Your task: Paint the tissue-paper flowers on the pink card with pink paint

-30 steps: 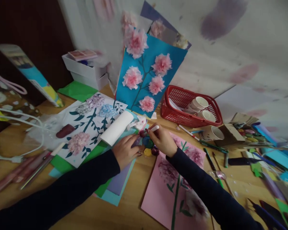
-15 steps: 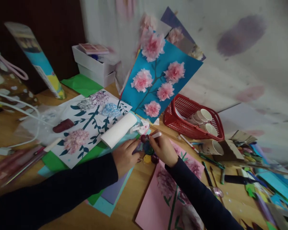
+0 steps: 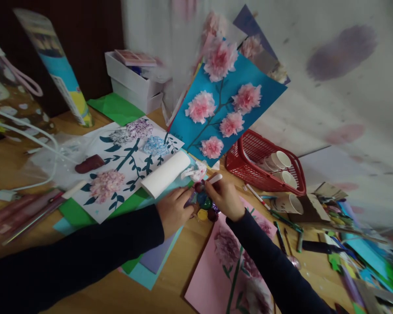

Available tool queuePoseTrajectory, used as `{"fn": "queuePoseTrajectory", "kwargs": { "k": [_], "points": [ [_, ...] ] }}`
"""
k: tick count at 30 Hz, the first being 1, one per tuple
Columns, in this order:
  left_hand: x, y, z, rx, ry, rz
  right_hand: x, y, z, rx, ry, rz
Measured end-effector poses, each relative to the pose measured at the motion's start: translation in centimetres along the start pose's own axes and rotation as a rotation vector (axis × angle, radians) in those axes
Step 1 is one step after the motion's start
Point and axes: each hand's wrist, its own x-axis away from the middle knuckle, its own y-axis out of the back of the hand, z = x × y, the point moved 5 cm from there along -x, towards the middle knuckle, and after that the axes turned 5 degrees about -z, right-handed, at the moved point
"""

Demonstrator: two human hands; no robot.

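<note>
A cluster of small paint pots (image 3: pixel 202 214) sits on the table between my hands, with yellow, green, blue and dark red lids or paint showing. My left hand (image 3: pixel 175 210) grips the cluster's left side, thumb and fingers around a purple pot. My right hand (image 3: pixel 227 199) is closed in a pinch on a white-ended stick (image 3: pixel 215 178), held over the dark red pot at the back; its lower end is hidden by my fingers. Under my right forearm lies a pink sheet (image 3: pixel 201 279) with crumpled-paper flowers and painted green stems.
A white paper roll (image 3: pixel 165 174) and a white flower picture (image 3: pixel 98 209) lie left. Behind stands a blue flower picture (image 3: pixel 190 131). A red basket (image 3: pixel 249 172) with paper cups is at the back right; pens, brushes and paper scraps crowd the right side. A white cable (image 3: pixel 55 163) runs at far left.
The view has shifted, so the pictures and basket sit further right. Both hands stay at the paint pots; my right hand has lifted slightly, uncovering more of the blue and green pots.
</note>
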Motion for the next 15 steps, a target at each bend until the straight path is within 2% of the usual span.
{"fn": "queuePoseTrajectory", "kwargs": {
  "k": [5, 8, 10, 11, 13, 15],
  "points": [
    [-0.3, 0.4, -0.1, -0.008, -0.020, 0.022, -0.5, -0.3, -0.4, -0.016, -0.039, -0.040],
    [-0.5, 0.8, 0.2, 0.009, -0.058, 0.071, 0.5, 2.3, 0.2, -0.185, -0.074, -0.117],
    [-0.6, 1.2, 0.4, 0.037, -0.089, 0.105, 3.0, 5.9, 0.4, -0.314, -0.112, -0.321],
    [-0.7, 1.5, 0.4, 0.049, -0.103, 0.119, 4.9, 7.5, 0.4, -0.334, -0.120, -0.378],
    [-0.8, 2.3, 0.0, 0.066, -0.128, 0.119, 9.6, 10.3, 0.3, -0.339, -0.126, -0.449],
    [-0.6, 3.5, -1.5, 0.072, -0.184, 0.025, 15.0, 12.0, -0.4, -0.302, -0.173, -0.493]
  ]
}}
